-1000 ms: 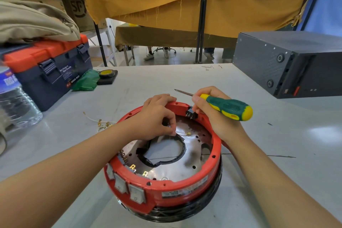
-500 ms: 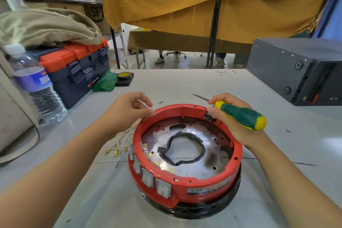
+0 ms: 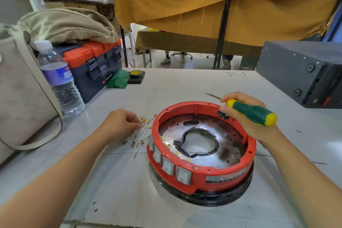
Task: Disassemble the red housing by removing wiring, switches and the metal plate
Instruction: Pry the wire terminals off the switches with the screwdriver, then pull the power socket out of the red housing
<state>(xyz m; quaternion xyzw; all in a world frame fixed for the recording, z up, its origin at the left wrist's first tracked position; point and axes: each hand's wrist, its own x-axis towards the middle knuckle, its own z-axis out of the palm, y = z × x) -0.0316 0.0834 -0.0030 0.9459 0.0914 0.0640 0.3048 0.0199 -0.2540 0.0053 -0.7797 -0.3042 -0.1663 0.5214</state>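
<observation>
The round red housing (image 3: 222, 176) sits on a black base on the table, open side up. Inside lies the shiny metal plate (image 3: 203, 152) with a black ring around its centre hole. Several white rocker switches (image 3: 167, 165) line the housing's front-left wall. My right hand (image 3: 246, 116) rests on the far right rim, gripping a green and yellow screwdriver (image 3: 253, 112) and touching a small black part (image 3: 222, 115) at the rim. My left hand (image 3: 120, 123) is on the table left of the housing, fingertips pinched on the white wires (image 3: 140, 135) with brass terminals that lie there.
A water bottle (image 3: 59, 79) and a beige bag (image 3: 20, 94) stand at the left. Behind them is a red and navy toolbox (image 3: 92, 66), with a green cloth (image 3: 117, 79) and a tape roll (image 3: 136, 74) beside it. A dark metal box (image 3: 299, 72) occupies the right.
My left hand came out of the housing, moved left and came down onto the loose wires on the table. My right hand kept the screwdriver at the far rim.
</observation>
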